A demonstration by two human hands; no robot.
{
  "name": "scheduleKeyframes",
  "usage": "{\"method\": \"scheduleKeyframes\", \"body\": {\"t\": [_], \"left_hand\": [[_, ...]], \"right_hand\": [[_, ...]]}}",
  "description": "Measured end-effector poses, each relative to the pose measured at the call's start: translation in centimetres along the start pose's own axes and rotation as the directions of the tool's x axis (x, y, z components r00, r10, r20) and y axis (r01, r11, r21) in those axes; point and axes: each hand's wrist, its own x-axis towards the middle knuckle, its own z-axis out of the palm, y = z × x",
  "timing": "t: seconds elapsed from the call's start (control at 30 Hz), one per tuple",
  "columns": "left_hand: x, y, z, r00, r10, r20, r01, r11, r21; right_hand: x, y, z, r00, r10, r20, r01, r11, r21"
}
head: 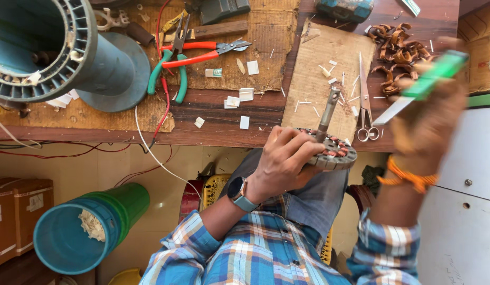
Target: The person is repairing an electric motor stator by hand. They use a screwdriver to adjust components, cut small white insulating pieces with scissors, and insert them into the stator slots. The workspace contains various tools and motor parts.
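Dark wood makes up the tabletop [224,124], which runs across the upper part of the view and is strewn with tools and scraps; below its edge lies a pale tiled floor [165,211]. On the tabletop's left end a big blue-grey slotted drum [49,50] lies on its side on a sheet of cardboard [255,47]. A second, lighter cardboard piece [313,68] sits further right, littered with small white paper slips. On the floor at lower left, a blue and green bucket [86,227] lies tipped, with crumpled paper inside, beside a brown box [18,211].

Near the drum lie green-handled pliers [168,66] crossed with red-handled cutters [202,53]. Silver scissors [366,100] lie on the right edge of the lighter cardboard, and a heap of curled copper wire [395,50] sits beyond them near the tabletop's far right.

A person in a blue plaid shirt sits at the tabletop's edge. Their left hand [284,161], with a watch on the wrist, is closed around a round motor core [332,153] with copper windings, held over the lap just at the tabletop's edge, its metal shaft [326,116] pointing up over the cardboard. Their right hand [427,124], blurred, with an orange thread at the wrist, is wrapped around a green-handled knife [424,84] raised above the tabletop's right end, blade angled down toward the scissors.
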Motion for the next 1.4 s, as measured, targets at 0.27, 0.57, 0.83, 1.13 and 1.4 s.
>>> {"method": "scheduleKeyframes", "body": {"t": [0.27, 0.57, 0.83, 1.13, 1.4], "left_hand": [[1.9, -0.3, -2.4, 0.960, 0.056, 0.276, -0.023, 0.992, -0.120], [0.7, -1.1, -2.2, 0.957, 0.080, 0.278, -0.043, 0.989, -0.138], [0.7, -1.0, -1.5, 0.991, 0.038, 0.130, -0.021, 0.991, -0.134], [0.9, -0.8, -1.0, 0.987, 0.108, 0.120, -0.095, 0.989, -0.112], [1.0, -0.2, -0.9, 0.981, -0.023, 0.193, 0.057, 0.983, -0.176]], "right_hand": [[-10.0, -3.3, -0.4, 0.975, -0.044, -0.219, 0.087, 0.978, 0.190], [-14.1, -0.9, 3.3, 0.907, -0.364, -0.210, 0.283, 0.899, -0.334], [-14.8, -0.9, 4.3, 0.866, -0.484, -0.125, 0.349, 0.765, -0.541], [-14.5, -1.2, 6.8, 0.883, -0.467, -0.041, 0.334, 0.687, -0.645], [-13.0, -5.0, 9.6, 0.980, -0.198, 0.002, 0.114, 0.555, -0.824]]}}
